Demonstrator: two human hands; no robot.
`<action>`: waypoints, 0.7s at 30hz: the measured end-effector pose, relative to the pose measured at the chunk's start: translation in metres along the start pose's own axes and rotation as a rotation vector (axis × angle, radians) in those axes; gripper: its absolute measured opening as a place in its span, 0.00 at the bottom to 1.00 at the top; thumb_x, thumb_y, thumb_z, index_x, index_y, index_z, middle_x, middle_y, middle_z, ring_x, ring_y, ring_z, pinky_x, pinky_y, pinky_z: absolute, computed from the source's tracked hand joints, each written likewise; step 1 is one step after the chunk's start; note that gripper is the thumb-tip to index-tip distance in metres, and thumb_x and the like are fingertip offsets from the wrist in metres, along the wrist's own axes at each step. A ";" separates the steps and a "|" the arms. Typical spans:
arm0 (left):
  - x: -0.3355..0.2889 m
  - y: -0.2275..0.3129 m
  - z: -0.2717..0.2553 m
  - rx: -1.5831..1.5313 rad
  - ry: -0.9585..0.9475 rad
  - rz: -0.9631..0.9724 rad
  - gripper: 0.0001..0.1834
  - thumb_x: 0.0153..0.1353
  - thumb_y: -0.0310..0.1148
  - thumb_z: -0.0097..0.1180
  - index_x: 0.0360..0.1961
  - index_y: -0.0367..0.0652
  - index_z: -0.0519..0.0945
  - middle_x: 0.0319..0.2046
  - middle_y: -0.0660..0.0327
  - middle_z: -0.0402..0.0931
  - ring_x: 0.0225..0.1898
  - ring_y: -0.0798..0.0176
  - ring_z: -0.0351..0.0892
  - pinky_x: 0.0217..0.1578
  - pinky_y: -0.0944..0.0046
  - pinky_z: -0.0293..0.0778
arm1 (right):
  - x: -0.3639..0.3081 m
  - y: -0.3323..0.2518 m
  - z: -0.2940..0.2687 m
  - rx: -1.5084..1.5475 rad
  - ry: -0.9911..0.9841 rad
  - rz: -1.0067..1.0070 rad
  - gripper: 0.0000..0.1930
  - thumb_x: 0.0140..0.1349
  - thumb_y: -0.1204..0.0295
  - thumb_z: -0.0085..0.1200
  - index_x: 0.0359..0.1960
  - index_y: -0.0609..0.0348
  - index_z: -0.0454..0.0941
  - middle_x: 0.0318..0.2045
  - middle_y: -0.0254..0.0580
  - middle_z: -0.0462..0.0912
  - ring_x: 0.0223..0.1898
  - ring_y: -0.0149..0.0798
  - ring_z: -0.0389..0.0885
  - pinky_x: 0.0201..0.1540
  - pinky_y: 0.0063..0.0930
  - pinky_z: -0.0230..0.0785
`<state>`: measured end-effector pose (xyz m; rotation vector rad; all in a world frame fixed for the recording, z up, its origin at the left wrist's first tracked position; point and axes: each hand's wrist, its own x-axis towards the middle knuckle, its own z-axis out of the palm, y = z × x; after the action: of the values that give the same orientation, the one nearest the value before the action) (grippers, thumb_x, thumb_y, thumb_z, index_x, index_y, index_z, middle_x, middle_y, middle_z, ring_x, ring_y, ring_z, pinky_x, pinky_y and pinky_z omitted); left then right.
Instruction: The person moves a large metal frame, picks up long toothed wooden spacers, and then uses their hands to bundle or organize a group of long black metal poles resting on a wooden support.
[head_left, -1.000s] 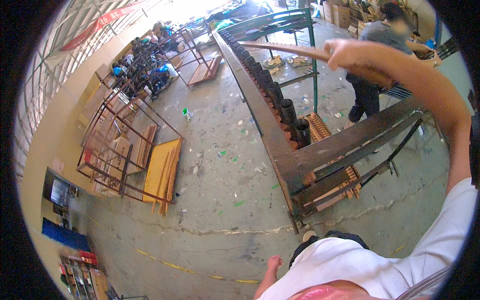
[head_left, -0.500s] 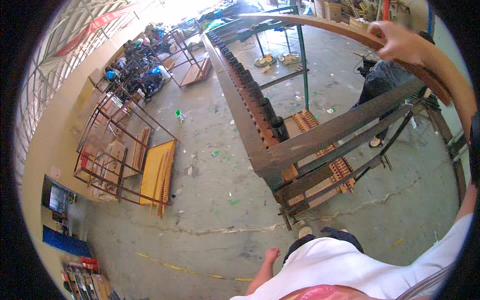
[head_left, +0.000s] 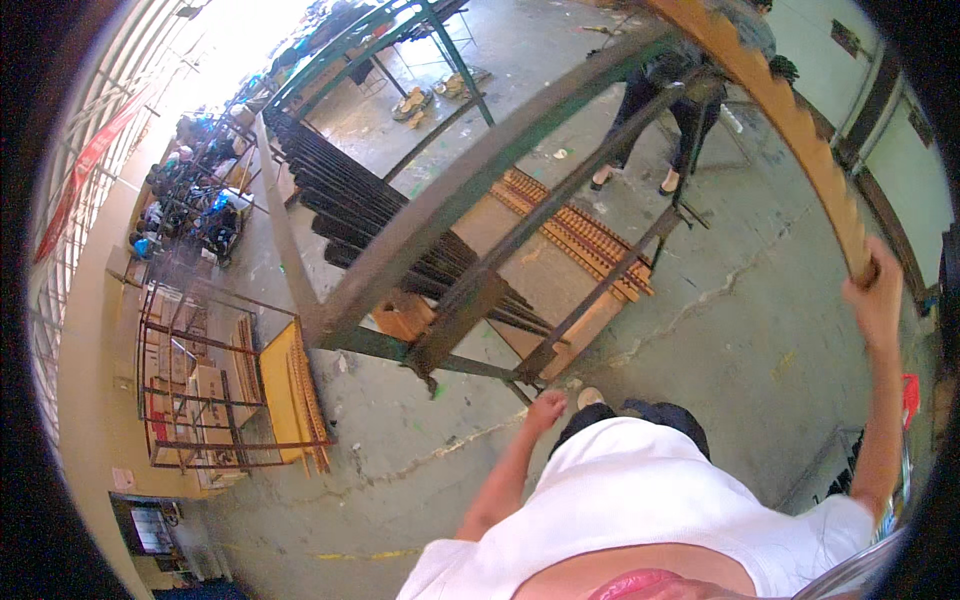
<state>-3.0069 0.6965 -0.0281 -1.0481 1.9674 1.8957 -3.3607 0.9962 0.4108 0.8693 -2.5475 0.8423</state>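
My right hand [head_left: 880, 295] is closed round the near end of a long wooden strip [head_left: 800, 125] with notches along one edge. That strip runs up and away, over the far end of a metal rack [head_left: 480, 150], and leaves the view at the top. Low in front of me, my left hand [head_left: 545, 410] has its fingers curled with nothing visible in them, close to the rack's near corner. Inside the rack, several long dark tubes [head_left: 370, 200] stand in a slanting row. Notched wooden strips [head_left: 580, 235] lie on a board low in the rack.
Beyond the rack's right end stands a person in dark clothes [head_left: 690, 110], partly hidden by the strip. At left is another metal frame [head_left: 200, 465] with a yellow board [head_left: 283, 395] and more strips. Dark bundles [head_left: 200, 200] are heaped along the left wall.
My right hand has come down and nearer with the wooden strip, which has swung from across the top to the right side. The view has shifted, and the rack appears further left.
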 end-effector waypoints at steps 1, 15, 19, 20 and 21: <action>-0.001 0.042 0.011 -0.024 -0.057 0.055 0.13 0.54 0.37 0.51 0.37 0.39 0.72 0.29 0.62 0.73 0.30 0.67 0.71 0.32 0.67 0.68 | -0.033 0.037 -0.004 0.002 -0.043 0.076 0.13 0.34 0.81 0.49 0.27 0.63 0.69 0.20 0.33 0.66 0.23 0.27 0.63 0.26 0.21 0.58; -0.058 0.401 0.287 -1.268 -0.942 0.179 0.24 0.60 0.53 0.31 0.49 0.47 0.62 0.48 0.60 0.65 0.51 0.60 0.63 0.48 0.60 0.62 | -0.477 0.145 -0.079 -0.348 -0.133 0.477 0.11 0.34 0.78 0.49 0.20 0.60 0.61 0.16 0.46 0.60 0.19 0.53 0.62 0.21 0.43 0.55; -0.051 0.349 0.372 -1.107 -0.788 -0.011 0.15 0.59 0.47 0.41 0.37 0.48 0.67 0.35 0.65 0.69 0.42 0.63 0.69 0.42 0.62 0.64 | -0.528 0.150 -0.117 -0.450 -0.238 0.569 0.12 0.35 0.75 0.52 0.21 0.61 0.62 0.19 0.47 0.63 0.25 0.54 0.65 0.27 0.43 0.58; -0.059 0.337 0.388 -1.036 -0.764 -0.019 0.13 0.59 0.45 0.43 0.37 0.48 0.67 0.34 0.65 0.70 0.41 0.63 0.70 0.42 0.63 0.65 | -0.556 0.157 -0.125 -0.474 -0.274 0.611 0.14 0.33 0.75 0.53 0.23 0.62 0.63 0.22 0.49 0.64 0.28 0.55 0.65 0.31 0.43 0.59; -0.065 0.325 0.400 -0.965 -0.739 -0.026 0.11 0.58 0.42 0.45 0.37 0.48 0.67 0.33 0.64 0.70 0.40 0.64 0.70 0.42 0.63 0.65 | -0.583 0.165 -0.133 -0.498 -0.312 0.653 0.17 0.30 0.74 0.54 0.25 0.63 0.63 0.24 0.50 0.65 0.32 0.56 0.66 0.36 0.43 0.61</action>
<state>-3.2860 1.0663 0.2071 -0.3575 0.6115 2.7157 -3.0063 1.4464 0.1725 -0.0009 -3.1558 0.1782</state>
